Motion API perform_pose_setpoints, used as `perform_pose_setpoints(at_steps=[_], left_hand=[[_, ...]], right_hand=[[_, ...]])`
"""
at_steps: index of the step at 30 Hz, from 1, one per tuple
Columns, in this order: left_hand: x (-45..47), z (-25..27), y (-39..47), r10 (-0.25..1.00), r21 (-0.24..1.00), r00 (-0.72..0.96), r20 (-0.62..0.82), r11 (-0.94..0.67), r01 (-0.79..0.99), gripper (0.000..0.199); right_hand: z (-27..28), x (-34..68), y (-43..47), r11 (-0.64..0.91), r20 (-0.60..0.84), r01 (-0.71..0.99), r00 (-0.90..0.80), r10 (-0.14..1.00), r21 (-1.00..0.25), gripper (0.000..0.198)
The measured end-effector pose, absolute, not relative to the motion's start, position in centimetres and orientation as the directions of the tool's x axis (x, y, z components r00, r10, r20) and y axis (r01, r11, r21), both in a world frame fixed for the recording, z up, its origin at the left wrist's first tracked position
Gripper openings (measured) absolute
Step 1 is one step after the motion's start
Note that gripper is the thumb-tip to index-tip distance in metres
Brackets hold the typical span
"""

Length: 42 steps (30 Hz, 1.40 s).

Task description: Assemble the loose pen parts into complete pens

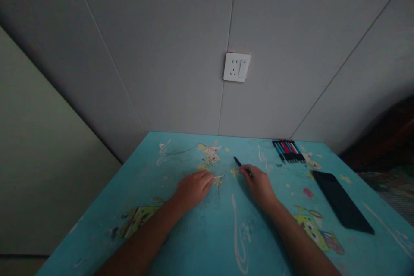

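My left hand point(195, 186) rests low over the table, fingers closed on a thin white stick point(219, 177), possibly a pen refill. Its tip points right, toward my other hand. A dark, slim pen point(237, 161) sticks out up and to the left from my right hand point(255, 181), whose thumb and fingers pinch it. The lower part of the pen is hidden by the fingers. A small gap separates the two hands, and the stick and the pen do not touch.
A blue patterned tablecloth point(200, 246) covers the table. Several coloured pens point(287, 147) lie in a black holder at the back right. Nearer on the right is a flat black rectangular object point(343, 200). A white socket plate point(236, 67) is on the grey wall behind.
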<state>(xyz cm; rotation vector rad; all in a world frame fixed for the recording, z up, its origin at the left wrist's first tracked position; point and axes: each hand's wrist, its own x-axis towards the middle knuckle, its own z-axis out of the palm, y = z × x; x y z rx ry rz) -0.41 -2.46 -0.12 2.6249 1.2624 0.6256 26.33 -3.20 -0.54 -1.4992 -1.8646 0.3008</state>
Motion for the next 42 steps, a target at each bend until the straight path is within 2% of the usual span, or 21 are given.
perform_pose_setpoints(at_steps=[3, 8, 19, 42], left_hand=[[-0.4, -0.1, -2.4, 0.780, 0.329, 0.545, 0.308, -0.625, 0.708, 0.030], [-0.3, -0.1, -2.5, 0.785, 0.318, 0.545, 0.294, -0.618, 0.719, 0.031], [-0.2, 0.2, -2.8, 0.772, 0.292, 0.575, 0.271, -0.635, 0.715, 0.032], [-0.2, 0.3, -3.0, 0.749, 0.301, 0.606, 0.268, -0.662, 0.686, 0.031]], right_hand=[[0.2, 24.3, -4.6, 0.393, 0.397, 0.632, -0.143, 0.906, -0.668, 0.020], [1.2, 22.7, -5.6, 0.443, 0.410, 0.528, -0.187, 0.893, -0.724, 0.018], [0.8, 22.9, -5.3, 0.437, 0.412, 0.520, -0.170, 0.895, -0.734, 0.018], [0.9, 22.4, -5.7, 0.474, 0.391, 0.508, -0.269, 0.880, -0.719, 0.017]])
